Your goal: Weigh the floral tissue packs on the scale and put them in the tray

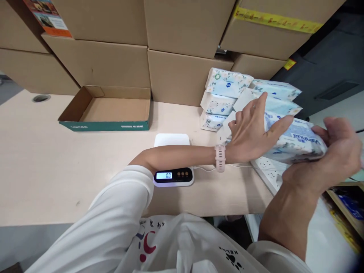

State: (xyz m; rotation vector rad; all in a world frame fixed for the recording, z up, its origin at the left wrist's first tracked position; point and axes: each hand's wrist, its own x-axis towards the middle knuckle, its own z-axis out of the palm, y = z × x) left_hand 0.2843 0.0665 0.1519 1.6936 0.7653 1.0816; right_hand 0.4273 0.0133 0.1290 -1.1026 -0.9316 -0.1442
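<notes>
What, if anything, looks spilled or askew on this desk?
Nothing looks spilled. The stacked tissue packs on the right look slightly askew: their edges don't line up. The open box and scale look normal.

The scale's display point(164, 176) reads "0.0", the shirt point(184, 235) "KELME", the pack point(302, 137) partly "nhua".

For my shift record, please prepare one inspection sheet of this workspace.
Surface: pale table, round cable hole at back left.
Job's things: scale lit, reading 0.0; stacked tissue packs; one wrapped pack off the stack; open green-fronted box.
Clutter: blue and yellow items at right edge, too unclear to identify.
Hands: right hand grips the wrapped pack's end; left hand spread beside it, contact unclear.
Cables: white cable from scale towards power strip; plug not visible.
Surroundings: stacked cartons behind.
</notes>
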